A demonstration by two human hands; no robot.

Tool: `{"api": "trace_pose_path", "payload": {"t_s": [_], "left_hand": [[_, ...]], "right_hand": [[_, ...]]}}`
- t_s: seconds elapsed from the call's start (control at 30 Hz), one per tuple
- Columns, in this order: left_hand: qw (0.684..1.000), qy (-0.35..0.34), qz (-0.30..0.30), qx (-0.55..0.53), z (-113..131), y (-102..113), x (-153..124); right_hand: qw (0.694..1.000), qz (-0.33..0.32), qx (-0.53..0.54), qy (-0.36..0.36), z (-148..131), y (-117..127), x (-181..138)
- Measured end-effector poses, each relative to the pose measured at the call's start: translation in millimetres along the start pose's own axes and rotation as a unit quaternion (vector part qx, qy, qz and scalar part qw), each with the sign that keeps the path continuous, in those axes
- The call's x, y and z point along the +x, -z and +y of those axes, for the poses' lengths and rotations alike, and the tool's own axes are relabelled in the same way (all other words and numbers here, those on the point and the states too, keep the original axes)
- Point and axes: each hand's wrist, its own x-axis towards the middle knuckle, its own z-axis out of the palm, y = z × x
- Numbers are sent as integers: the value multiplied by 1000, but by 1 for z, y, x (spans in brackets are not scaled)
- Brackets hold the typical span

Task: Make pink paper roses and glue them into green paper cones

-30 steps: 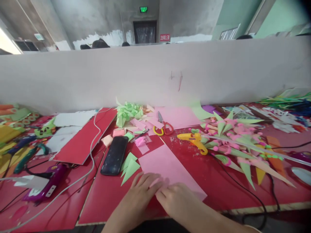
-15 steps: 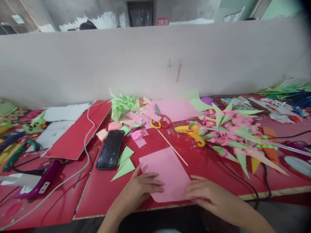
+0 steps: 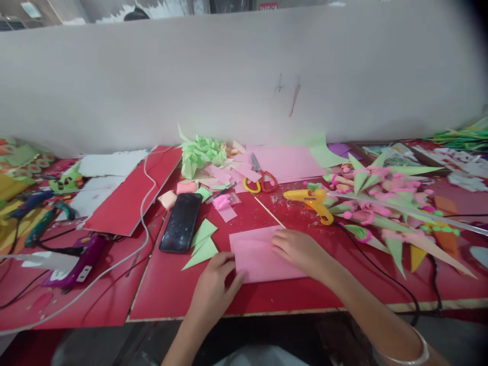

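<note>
- Pink sheet [image 3: 263, 259] is lying between the two hands, appearing folded over.
- Left hand [image 3: 219, 279] is touching the sheet's left edge, thumb and fingers standing apart.
- Right hand [image 3: 299, 251] is resting on top, fingers lying together; whether it is pinching the paper cannot be told.
- Stick [image 3: 269, 211] is lying just ahead of the right hand, running up to the sheet's far edge.
- Green triangles [image 3: 202, 251] are lying just beyond the left hand, with the phone [image 3: 181, 223] sitting behind them.
- Scissors [image 3: 261, 181] are lying farther ahead of the right hand.
- Glue gun [image 3: 310, 201] is lying ahead and right of the right hand, beside the heaped paper cones [image 3: 381, 203].
- Power strip [image 3: 78, 264] is sitting well left of the left hand.
- Clear packet [image 3: 231, 200] is lying ahead of the left hand, holding something pink.
- White round item [image 3: 479, 255], far right of the right hand, is showing only partly; contents cannot be told.
</note>
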Motion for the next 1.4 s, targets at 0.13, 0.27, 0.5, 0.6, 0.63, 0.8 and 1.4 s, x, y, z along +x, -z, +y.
{"api": "trace_pose_path", "payload": {"t_s": [0.13, 0.27, 0.5, 0.6, 0.63, 0.8, 1.4], "left_hand": [[982, -19, 145, 117, 5, -11, 0], [971, -152, 19, 182, 23, -21, 7], [961, -155, -85, 213, 29, -37, 14], [962, -153, -97, 203, 26, -35, 12], [963, -152, -99, 200, 26, -35, 12], [966, -149, -107, 181, 25, -34, 10], [967, -158, -125, 159, 26, -31, 6]], "right_hand": [[1000, 3, -12, -20, 1, 0, 10], [1000, 14, 5, -26, 4, -1, 14], [996, 50, 49, -56, 6, -10, 22], [995, 62, 55, -61, 7, -12, 24], [995, 65, 54, -61, 7, -12, 24], [992, 87, 53, -68, 9, -16, 24], [986, 110, 52, -113, 9, -21, 27]]}}
